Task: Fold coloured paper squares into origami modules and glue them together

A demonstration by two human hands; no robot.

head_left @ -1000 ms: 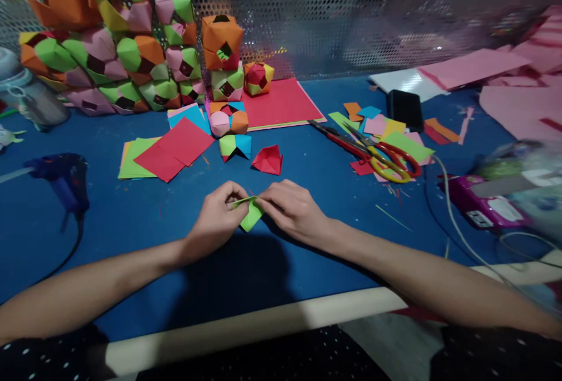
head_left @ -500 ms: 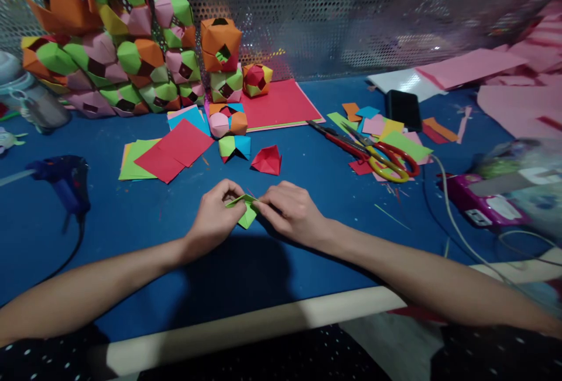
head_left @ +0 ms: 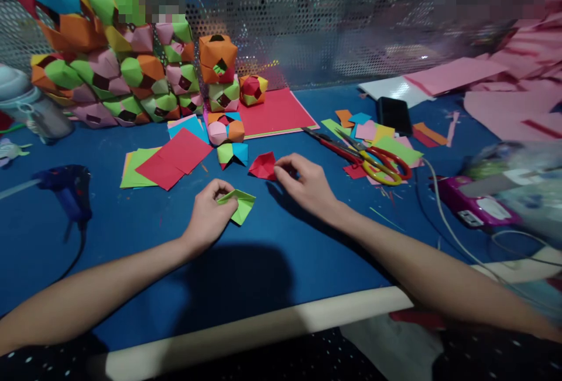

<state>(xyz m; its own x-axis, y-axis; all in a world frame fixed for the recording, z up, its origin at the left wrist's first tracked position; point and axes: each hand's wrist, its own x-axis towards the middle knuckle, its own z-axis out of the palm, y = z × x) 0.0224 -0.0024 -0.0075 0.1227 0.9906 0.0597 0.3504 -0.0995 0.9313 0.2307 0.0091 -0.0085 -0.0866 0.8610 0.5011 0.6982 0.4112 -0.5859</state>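
Note:
My left hand [head_left: 211, 211] pinches a light green folded paper piece [head_left: 242, 208] just above the blue table, its creased flaps pointing right. My right hand [head_left: 307, 185] is closed at the right tip of a red folded paper piece [head_left: 262, 165], thumb and forefinger meeting at its edge. That red piece sits on the table, peaked like a small tent. Behind it stands a joined green and blue folded unit [head_left: 232, 154], close to a multicoloured paper ball [head_left: 226, 127].
Stacked paper balls [head_left: 140, 74] line the back left. Paper squares [head_left: 173, 158] lie left of centre. Scissors [head_left: 373, 158] rest on scraps beside a black phone [head_left: 394, 115]. A blue glue gun [head_left: 72, 191] lies at left, a purple packet [head_left: 476, 202] at right.
My right hand has let go of the green paper and moved forward and right to the red folded piece. My left hand keeps the green piece, shifted slightly left.

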